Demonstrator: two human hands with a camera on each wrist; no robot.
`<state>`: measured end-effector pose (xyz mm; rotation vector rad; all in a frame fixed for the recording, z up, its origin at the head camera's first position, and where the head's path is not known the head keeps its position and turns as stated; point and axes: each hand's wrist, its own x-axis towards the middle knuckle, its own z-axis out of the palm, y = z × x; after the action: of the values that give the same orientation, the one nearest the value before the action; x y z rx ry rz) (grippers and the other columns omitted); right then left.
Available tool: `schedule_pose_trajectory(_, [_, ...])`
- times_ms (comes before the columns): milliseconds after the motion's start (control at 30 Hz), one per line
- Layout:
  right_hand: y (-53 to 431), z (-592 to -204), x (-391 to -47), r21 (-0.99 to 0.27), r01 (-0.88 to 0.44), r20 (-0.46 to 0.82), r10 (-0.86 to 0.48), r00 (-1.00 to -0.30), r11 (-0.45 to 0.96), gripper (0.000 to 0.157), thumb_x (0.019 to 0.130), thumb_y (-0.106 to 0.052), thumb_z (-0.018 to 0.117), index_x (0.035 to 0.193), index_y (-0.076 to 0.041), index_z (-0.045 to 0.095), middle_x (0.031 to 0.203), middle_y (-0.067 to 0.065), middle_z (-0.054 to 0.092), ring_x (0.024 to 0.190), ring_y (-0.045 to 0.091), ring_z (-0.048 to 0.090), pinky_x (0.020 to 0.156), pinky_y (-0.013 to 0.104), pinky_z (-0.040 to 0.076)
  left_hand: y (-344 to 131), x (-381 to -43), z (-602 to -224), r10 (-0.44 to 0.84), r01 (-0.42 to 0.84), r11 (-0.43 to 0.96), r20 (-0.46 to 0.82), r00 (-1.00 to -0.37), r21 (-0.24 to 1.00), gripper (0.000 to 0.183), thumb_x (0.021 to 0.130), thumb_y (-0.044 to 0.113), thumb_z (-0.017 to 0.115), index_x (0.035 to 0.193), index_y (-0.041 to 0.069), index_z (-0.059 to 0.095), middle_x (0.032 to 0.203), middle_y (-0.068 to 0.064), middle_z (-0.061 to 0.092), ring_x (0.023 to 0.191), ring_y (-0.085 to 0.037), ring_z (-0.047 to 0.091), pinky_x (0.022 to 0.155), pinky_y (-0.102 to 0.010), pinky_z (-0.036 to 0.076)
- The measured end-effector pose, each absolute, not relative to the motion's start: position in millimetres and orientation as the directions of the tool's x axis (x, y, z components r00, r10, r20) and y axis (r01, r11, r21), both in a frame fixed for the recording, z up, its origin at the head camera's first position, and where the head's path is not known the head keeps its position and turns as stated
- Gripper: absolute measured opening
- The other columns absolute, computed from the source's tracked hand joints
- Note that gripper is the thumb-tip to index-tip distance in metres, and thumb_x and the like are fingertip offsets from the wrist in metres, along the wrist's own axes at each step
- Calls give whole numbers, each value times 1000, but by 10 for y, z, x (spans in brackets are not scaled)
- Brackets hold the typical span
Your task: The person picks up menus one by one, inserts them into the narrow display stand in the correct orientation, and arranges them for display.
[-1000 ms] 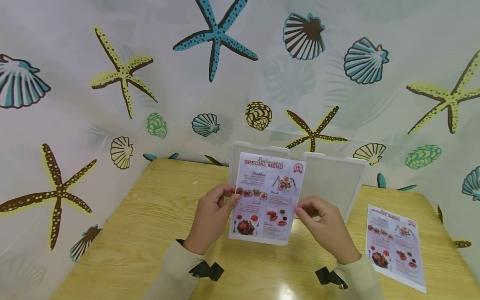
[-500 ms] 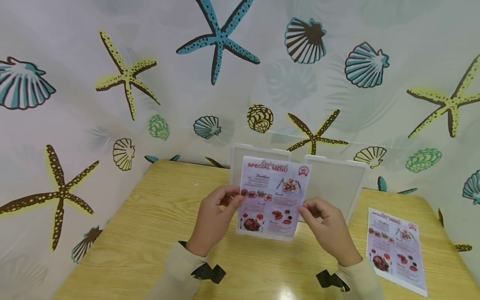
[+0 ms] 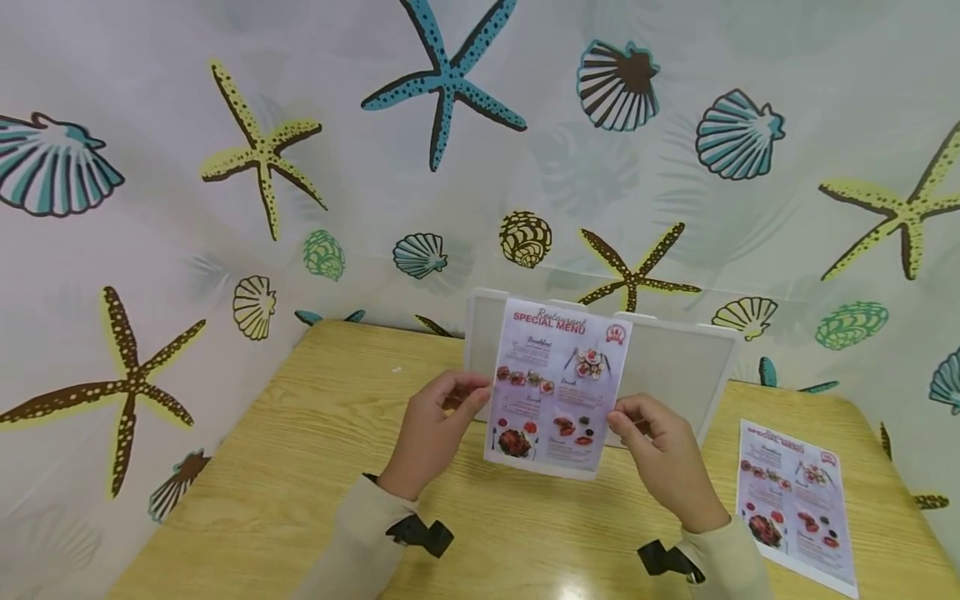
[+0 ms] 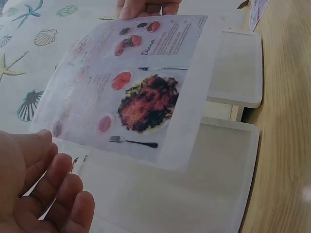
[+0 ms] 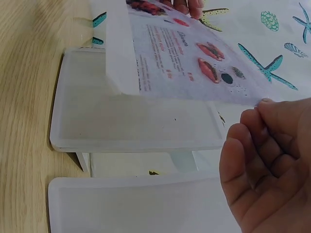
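A printed restaurant menu sheet (image 3: 555, 392) is held up between both hands, clear of the table and facing the head camera. My left hand (image 3: 438, 429) pinches its left edge between thumb and index finger. On the opposite edge, my right hand (image 3: 663, 454) pinches the paper at about mid-height. Behind the sheet stand two white-framed panels, the left panel (image 3: 483, 333) partly hidden by the paper and the right panel (image 3: 678, 367) showing more of its blank face. In the left wrist view the menu (image 4: 146, 97) bows slightly, with a blank white strip along its lower edge.
A second, matching menu sheet (image 3: 797, 504) lies flat on the wooden table (image 3: 300, 467) at the right. Behind the table hangs a pale cloth (image 3: 360, 175) printed with starfish and shells. A gap separates the two panels.
The held menu has shifted a little to the right in the head view, and its top has risen since half a second ago. Both hands keep their pinch on its edges.
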<state>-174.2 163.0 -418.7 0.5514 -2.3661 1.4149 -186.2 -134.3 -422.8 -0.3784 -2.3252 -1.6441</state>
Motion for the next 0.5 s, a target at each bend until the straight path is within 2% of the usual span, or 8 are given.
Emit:
schedule_pose_trajectory(233, [1626, -4174, -1739, -762, -488, 471, -154, -869, 425, 7, 102, -4, 63, 97, -5, 69, 92, 4, 68, 77, 9, 62, 68, 23, 55, -1313, -1991, -4305, 121, 295, 254, 273, -954, 921, 33, 104, 31, 63, 128, 9, 69, 113, -5, 70, 104, -18, 65, 91, -36, 55])
schedule_pose_trajectory(367, [1643, -4162, -1731, -749, -499, 487, -148, -861, 437, 7, 101, -3, 64, 97, -5, 68, 91, 8, 68, 77, 14, 62, 69, 22, 52, -1273, -2041, -4306, 162, 248, 213, 216, -963, 945, 28, 103, 30, 65, 120, 9, 74, 106, -5, 73, 97, -18, 66, 87, -37, 56])
schedule_pose_trajectory(500, [1665, -4157, -1734, -734, -513, 507, -142, -850, 446, 7, 101, -2, 64, 96, -5, 68, 90, 9, 68, 78, 15, 61, 70, 21, 50, -1241, -2065, -4255, 146, 272, 197, 246, -958, 942, 21, 101, 28, 69, 108, 9, 74, 100, -4, 72, 91, -18, 64, 83, -33, 55])
